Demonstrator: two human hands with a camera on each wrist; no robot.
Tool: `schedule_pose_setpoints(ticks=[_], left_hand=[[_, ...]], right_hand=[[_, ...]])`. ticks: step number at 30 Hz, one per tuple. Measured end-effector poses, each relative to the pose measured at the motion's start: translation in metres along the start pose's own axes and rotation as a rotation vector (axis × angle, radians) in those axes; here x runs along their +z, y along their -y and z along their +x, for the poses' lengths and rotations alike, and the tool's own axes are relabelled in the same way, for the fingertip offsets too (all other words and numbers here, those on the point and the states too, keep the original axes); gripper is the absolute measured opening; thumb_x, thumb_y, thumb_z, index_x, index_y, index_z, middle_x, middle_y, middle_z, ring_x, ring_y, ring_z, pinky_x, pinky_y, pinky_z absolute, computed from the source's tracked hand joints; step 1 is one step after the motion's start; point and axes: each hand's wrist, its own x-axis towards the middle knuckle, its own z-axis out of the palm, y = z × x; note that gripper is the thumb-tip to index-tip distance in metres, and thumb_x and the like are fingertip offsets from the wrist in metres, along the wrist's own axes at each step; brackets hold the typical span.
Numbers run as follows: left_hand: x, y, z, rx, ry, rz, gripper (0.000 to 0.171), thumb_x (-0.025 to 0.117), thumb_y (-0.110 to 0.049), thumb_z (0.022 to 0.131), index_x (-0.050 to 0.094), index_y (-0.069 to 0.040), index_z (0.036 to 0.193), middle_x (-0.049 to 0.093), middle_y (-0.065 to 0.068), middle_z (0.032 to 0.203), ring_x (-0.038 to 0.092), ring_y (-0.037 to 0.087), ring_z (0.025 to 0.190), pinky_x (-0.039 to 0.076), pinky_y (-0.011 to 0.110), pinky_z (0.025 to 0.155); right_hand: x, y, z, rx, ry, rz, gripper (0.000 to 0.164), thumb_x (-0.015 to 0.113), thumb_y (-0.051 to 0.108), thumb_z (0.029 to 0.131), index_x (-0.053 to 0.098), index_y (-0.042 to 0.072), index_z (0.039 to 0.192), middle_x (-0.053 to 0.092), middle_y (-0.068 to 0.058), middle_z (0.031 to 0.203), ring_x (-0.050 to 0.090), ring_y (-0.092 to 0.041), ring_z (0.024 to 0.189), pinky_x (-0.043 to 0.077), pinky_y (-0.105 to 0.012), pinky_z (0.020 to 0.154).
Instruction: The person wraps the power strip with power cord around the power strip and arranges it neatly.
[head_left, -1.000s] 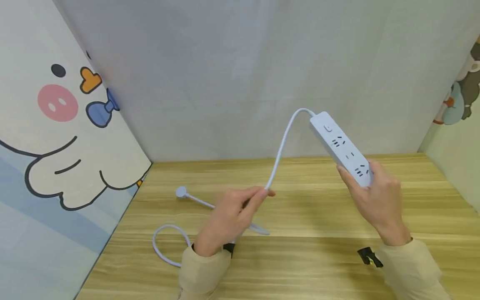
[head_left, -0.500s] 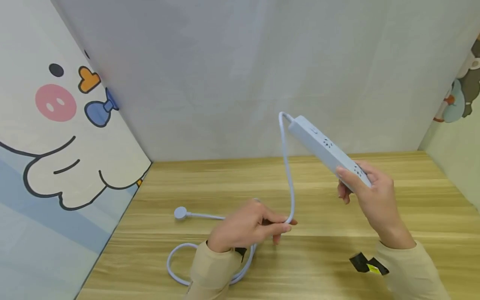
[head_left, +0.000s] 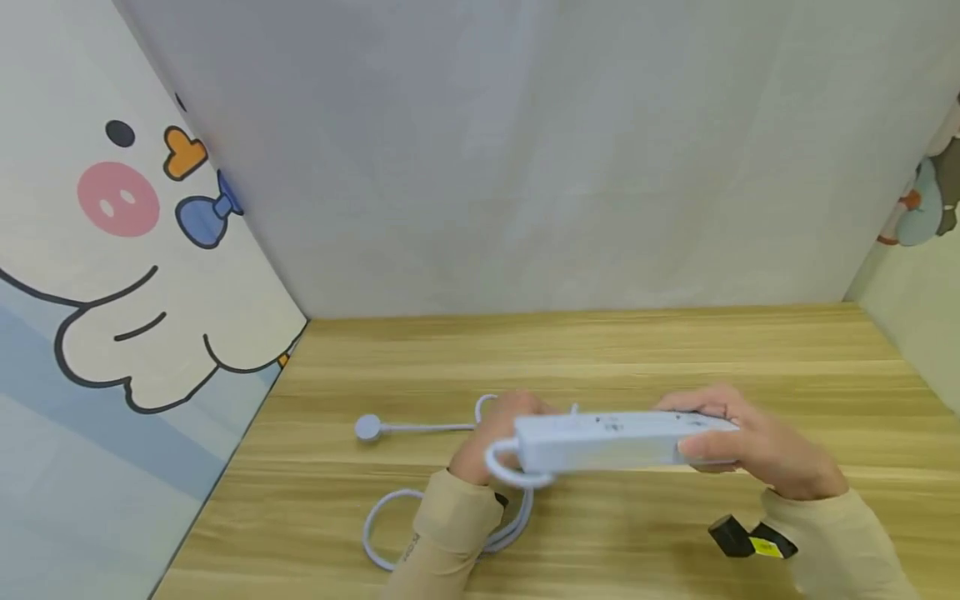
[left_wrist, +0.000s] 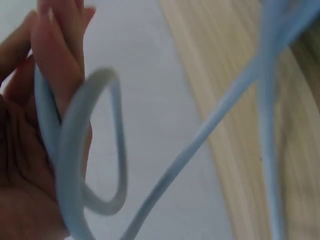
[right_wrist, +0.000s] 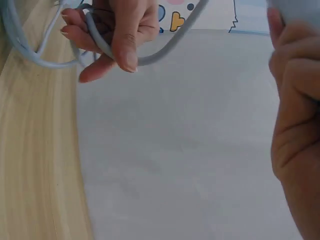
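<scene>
My right hand [head_left: 765, 450] grips one end of a white power strip [head_left: 600, 446], thumb on the near side and fingers behind. The strip is held above the table, nearly level, its far end pointing left. From that left end the white cord [head_left: 517, 477] bends round in a tight curve. My left hand [head_left: 504, 433] is behind that end, partly hidden by it. In the right wrist view the thumb and fingers of the left hand [right_wrist: 130, 30] pinch the cord [right_wrist: 170, 47]. The cord's round plug [head_left: 367, 427] lies on the table to the left.
A loose loop of cord [head_left: 369, 533] lies on the wood-grain table [head_left: 637, 350] by the left sleeve. Near the right sleeve is a black piece with a yellow label [head_left: 767, 547]. A pale wall [head_left: 525, 167] stands behind, a cartoon-printed panel [head_left: 172, 292] at left.
The power strip has come down and swung from a steep slant to nearly level, its cord end moving left. My left hand moved down and right, the cord with it; the plug shifted lower.
</scene>
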Motion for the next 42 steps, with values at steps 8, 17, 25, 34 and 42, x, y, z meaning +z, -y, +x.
schedule_pose_setpoints(ticks=[8, 17, 25, 34, 42], left_hand=[[0.001, -0.015, 0.0, 0.088, -0.442, 0.422, 0.036, 0.072, -0.042, 0.093, 0.081, -0.016, 0.07, 0.064, -0.007, 0.049, 0.05, -0.004, 0.041, 0.039, 0.015, 0.045], [-0.011, -0.052, -0.022, 0.042, -0.509, 0.209, 0.028, 0.07, -0.037, 0.096, 0.077, -0.012, 0.085, 0.064, -0.007, 0.056, 0.054, -0.002, 0.041, 0.05, 0.019, 0.054], [-0.014, -0.067, -0.034, -0.025, -0.225, -0.073, 0.027, 0.058, -0.034, 0.104, 0.075, -0.013, 0.101, 0.061, 0.006, 0.057, 0.059, 0.016, 0.039, 0.051, 0.03, 0.044], [-0.022, -0.071, -0.043, 0.043, 0.092, -0.149, 0.026, 0.055, -0.028, 0.107, 0.074, -0.011, 0.1, 0.063, 0.003, 0.065, 0.064, 0.016, 0.051, 0.057, 0.03, 0.054], [-0.027, -0.05, -0.035, -0.012, 0.199, -0.296, 0.033, 0.057, -0.031, 0.106, 0.074, -0.006, 0.094, 0.061, 0.004, 0.063, 0.064, 0.017, 0.051, 0.058, 0.032, 0.055]], right_hand=[[0.007, 0.011, 0.0, 0.233, 0.151, -0.461, 0.004, 0.072, 0.025, 0.093, 0.07, 0.022, 0.095, 0.066, 0.012, 0.08, 0.058, 0.003, 0.066, 0.049, -0.021, 0.055], [-0.003, 0.021, -0.002, 0.374, -0.296, -0.78, 0.031, 0.07, 0.038, 0.095, 0.07, 0.01, 0.108, 0.069, 0.003, 0.088, 0.056, -0.006, 0.067, 0.046, -0.023, 0.056], [-0.002, 0.012, 0.007, 0.098, -0.677, -1.075, 0.038, 0.078, 0.028, 0.088, 0.068, -0.004, 0.106, 0.072, -0.014, 0.082, 0.056, -0.014, 0.061, 0.041, -0.023, 0.049], [-0.01, 0.002, 0.015, -0.14, -1.031, -1.135, 0.039, 0.081, 0.02, 0.081, 0.067, -0.014, 0.096, 0.068, -0.023, 0.069, 0.042, -0.003, 0.049, 0.031, -0.015, 0.04], [-0.01, 0.011, 0.01, -0.256, -1.267, -0.615, 0.015, 0.077, 0.004, 0.086, 0.07, -0.006, 0.096, 0.068, -0.001, 0.065, 0.049, 0.007, 0.045, 0.036, -0.01, 0.041]])
